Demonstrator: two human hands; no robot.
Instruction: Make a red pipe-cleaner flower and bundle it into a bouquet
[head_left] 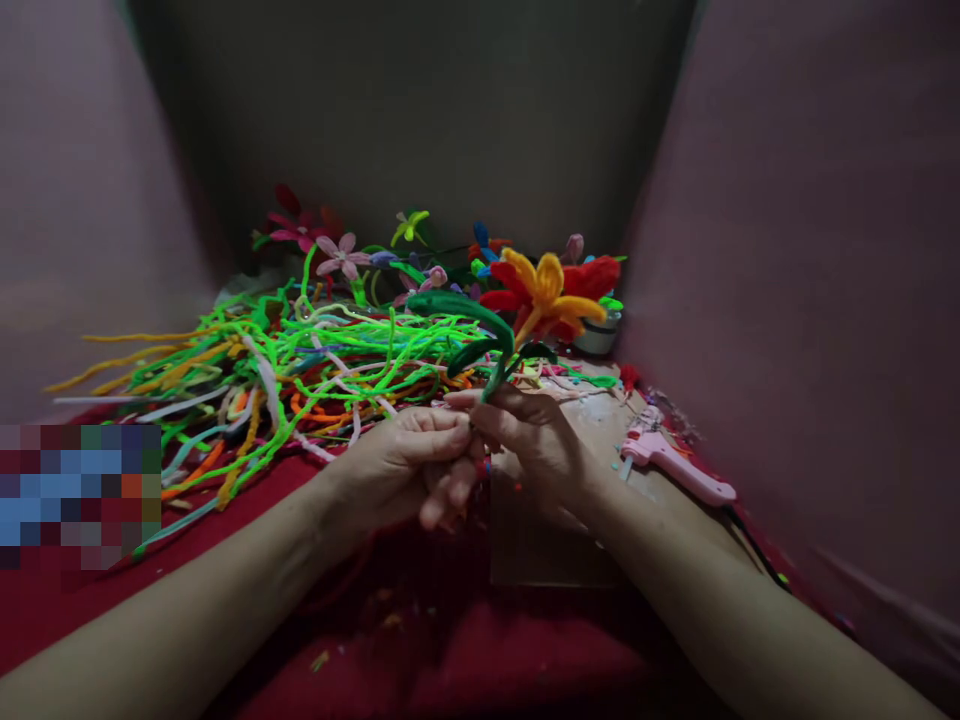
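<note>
A pipe-cleaner flower (549,285) with orange and red petals tilts up and to the right above my hands. Curved dark green leaves (472,310) branch from its green stem (499,375). My right hand (538,440) pinches that stem between thumb and fingers, below the leaves. Thumb and forefinger of my left hand (420,450) are closed at the stem's lower end, against the right fingertips; its other fingers curl underneath. The very tip of the stem is hidden by the fingers.
A heap of loose pipe cleaners (337,345), mostly bright green, spreads behind and left. Finished flowers (341,257) stand at the back. A pink glue gun (679,468) lies right on a cardboard sheet (555,555), beyond which a small jar (598,335) stands. Red cloth (450,660) covers the table.
</note>
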